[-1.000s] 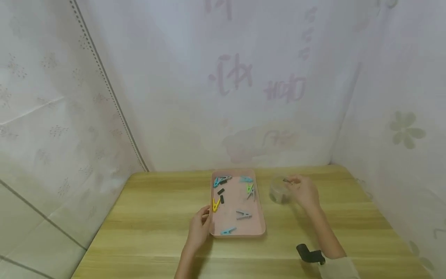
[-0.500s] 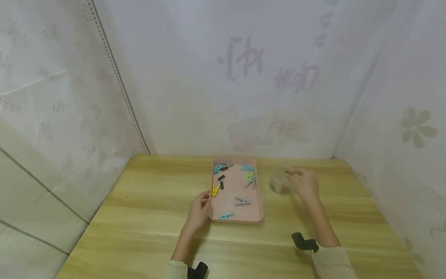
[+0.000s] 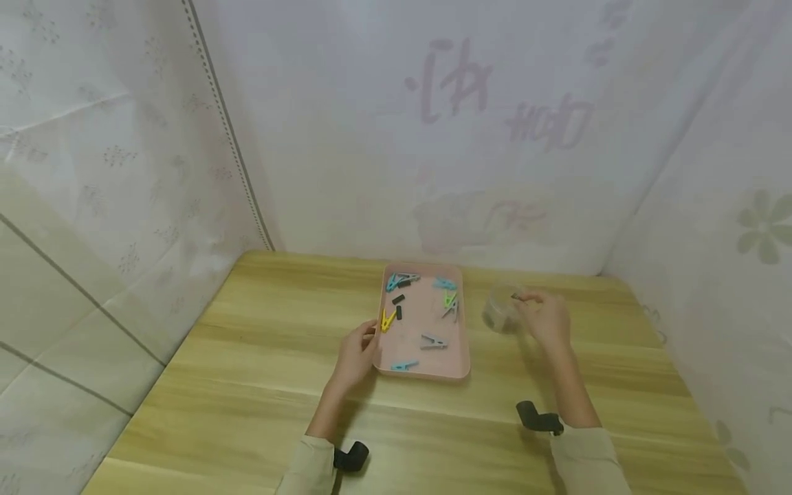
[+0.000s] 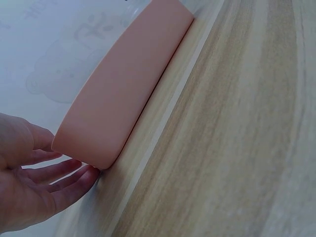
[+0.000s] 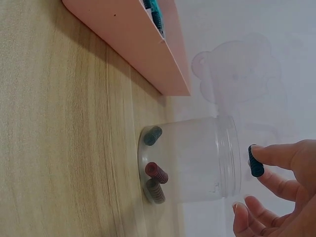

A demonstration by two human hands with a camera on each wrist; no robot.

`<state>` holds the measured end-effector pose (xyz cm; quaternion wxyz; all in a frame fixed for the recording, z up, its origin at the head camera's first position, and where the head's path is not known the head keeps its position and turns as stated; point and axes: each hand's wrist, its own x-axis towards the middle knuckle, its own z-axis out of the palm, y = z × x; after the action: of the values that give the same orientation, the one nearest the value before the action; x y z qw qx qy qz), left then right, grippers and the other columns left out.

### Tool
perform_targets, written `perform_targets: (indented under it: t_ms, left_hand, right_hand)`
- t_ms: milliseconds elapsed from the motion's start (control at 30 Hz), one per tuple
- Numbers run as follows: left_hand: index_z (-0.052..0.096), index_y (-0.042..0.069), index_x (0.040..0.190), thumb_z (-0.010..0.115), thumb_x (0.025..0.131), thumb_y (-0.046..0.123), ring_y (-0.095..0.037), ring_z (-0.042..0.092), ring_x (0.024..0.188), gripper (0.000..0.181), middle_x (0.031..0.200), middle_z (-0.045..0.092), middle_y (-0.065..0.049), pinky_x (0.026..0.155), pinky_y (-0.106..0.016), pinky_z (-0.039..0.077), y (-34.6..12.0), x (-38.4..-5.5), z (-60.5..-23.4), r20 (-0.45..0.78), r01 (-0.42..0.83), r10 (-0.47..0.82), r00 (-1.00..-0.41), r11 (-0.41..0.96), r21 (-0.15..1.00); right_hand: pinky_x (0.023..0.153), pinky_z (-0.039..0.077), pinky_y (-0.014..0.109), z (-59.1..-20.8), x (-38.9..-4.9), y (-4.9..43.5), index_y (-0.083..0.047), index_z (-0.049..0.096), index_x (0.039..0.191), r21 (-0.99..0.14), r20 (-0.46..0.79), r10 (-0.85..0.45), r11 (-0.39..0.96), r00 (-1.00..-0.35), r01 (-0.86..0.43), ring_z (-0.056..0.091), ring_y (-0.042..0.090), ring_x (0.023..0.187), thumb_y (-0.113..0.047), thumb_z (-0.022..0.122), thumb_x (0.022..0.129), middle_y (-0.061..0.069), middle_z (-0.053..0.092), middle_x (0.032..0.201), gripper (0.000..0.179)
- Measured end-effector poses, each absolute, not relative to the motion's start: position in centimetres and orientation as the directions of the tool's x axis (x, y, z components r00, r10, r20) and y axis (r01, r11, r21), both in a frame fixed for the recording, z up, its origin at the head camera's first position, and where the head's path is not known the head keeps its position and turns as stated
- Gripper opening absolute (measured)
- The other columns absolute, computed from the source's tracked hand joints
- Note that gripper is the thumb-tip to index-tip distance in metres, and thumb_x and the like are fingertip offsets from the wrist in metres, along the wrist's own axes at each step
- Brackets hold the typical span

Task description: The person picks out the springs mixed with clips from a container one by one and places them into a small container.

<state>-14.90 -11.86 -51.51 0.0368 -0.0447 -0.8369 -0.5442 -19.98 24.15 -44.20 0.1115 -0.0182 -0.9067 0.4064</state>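
Note:
My right hand (image 3: 547,320) pinches a small dark ridged cylinder (image 5: 256,162), spring-like, between thumb and index finger, just outside the mouth of a clear jar (image 5: 195,158). Three similar pieces lie at the jar's bottom, one of them a reddish cylinder (image 5: 156,173). On the other side, my left hand (image 3: 357,354) holds the left edge of a pink tray (image 4: 123,74), thumb at the rim and fingers low against the corner. Inside the tray are several plastic clips, among them a yellow clip (image 3: 387,320) and a grey clip (image 3: 434,342), plus short black cylinders (image 3: 399,313).
Tray and jar stand side by side on a wood-grain table (image 3: 260,357). A pale patterned sheet (image 3: 346,137) hangs behind and at both sides. Each sleeve carries a black wrist mount, such as the right mount (image 3: 537,417).
The head view has tilted down and shifted, so the whole scene sits higher. Both hands keep their places, the right with its ridged cylinder at the jar mouth, the left at the tray.

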Motion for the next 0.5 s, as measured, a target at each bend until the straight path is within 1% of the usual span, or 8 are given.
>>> perform_targets:
  t_ms: [100, 133, 233, 333, 400, 500]
  left_hand:
    - [0.053, -0.005, 0.138, 0.054, 0.101, 0.003, -0.042, 0.065, 0.112, 0.038, 0.123, 0.063, -0.027, 0.093, -0.046, 0.056, -11.94, -15.18, -51.26, 0.114, 0.120, 0.040, -0.993, 0.406, 0.906]
    - [0.053, -0.005, 0.138, 0.055, 0.101, 0.003, -0.042, 0.065, 0.112, 0.038, 0.123, 0.063, -0.027, 0.093, -0.046, 0.056, -11.95, -15.26, -51.18, 0.116, 0.123, 0.041, -0.992, 0.406, 0.906]
    - [0.053, -0.006, 0.138, 0.054, 0.101, 0.001, -0.043, 0.065, 0.111, 0.038, 0.123, 0.063, -0.028, 0.091, -0.046, 0.057, -11.87, -15.48, -51.02, 0.141, 0.153, 0.060, -0.988, 0.409, 0.900]
    - [0.052, -0.006, 0.138, 0.054, 0.101, 0.002, -0.042, 0.066, 0.110, 0.038, 0.123, 0.063, -0.028, 0.090, -0.044, 0.057, -11.76, -15.55, -51.20, 0.146, 0.164, 0.075, -0.986, 0.418, 0.893]
    - [0.052, -0.006, 0.139, 0.054, 0.101, 0.003, -0.041, 0.066, 0.110, 0.039, 0.124, 0.062, -0.027, 0.090, -0.043, 0.058, -11.73, -15.42, -51.36, 0.135, 0.153, 0.072, -0.988, 0.415, 0.897]
    - [0.052, -0.005, 0.139, 0.054, 0.102, 0.004, -0.041, 0.065, 0.111, 0.039, 0.124, 0.062, -0.027, 0.090, -0.043, 0.057, -11.82, -15.11, -51.66, 0.115, 0.126, 0.053, -0.992, 0.408, 0.904]
  right_hand:
    - [0.096, 0.048, 0.064, -44.08, -20.15, 24.07, 0.007, 0.069, 0.112, -0.754, 0.179, 0.135, 0.655, -0.974, -0.048, 0.053, 0.055, 0.121, -0.015, 0.067, 0.095, 0.033, 0.056, 0.134, 0.028]
    - [0.098, 0.047, 0.064, -44.10, -20.23, 24.08, 0.007, 0.069, 0.112, -0.760, 0.172, 0.140, 0.649, -0.975, -0.040, 0.052, 0.054, 0.123, -0.016, 0.067, 0.096, 0.033, 0.056, 0.135, 0.028]
    - [0.104, 0.040, 0.067, -44.21, -20.35, 24.29, 0.005, 0.068, 0.116, -0.765, 0.123, 0.162, 0.644, -0.979, 0.010, 0.047, 0.054, 0.128, -0.020, 0.066, 0.097, 0.032, 0.052, 0.140, 0.032]
    - [0.108, 0.032, 0.070, -44.38, -20.33, 24.52, 0.006, 0.067, 0.117, -0.772, 0.093, 0.184, 0.635, -0.979, 0.045, 0.042, 0.055, 0.133, -0.020, 0.066, 0.097, 0.032, 0.050, 0.141, 0.033]
    - [0.107, 0.032, 0.070, -44.43, -20.26, 24.49, 0.006, 0.067, 0.116, -0.773, 0.090, 0.190, 0.633, -0.978, 0.052, 0.042, 0.055, 0.132, -0.019, 0.067, 0.096, 0.033, 0.051, 0.140, 0.033]
    - [0.106, 0.037, 0.068, -44.47, -20.27, 24.09, 0.009, 0.068, 0.114, -0.771, 0.110, 0.191, 0.635, -0.975, 0.038, 0.046, 0.055, 0.129, -0.018, 0.069, 0.094, 0.035, 0.054, 0.135, 0.033]
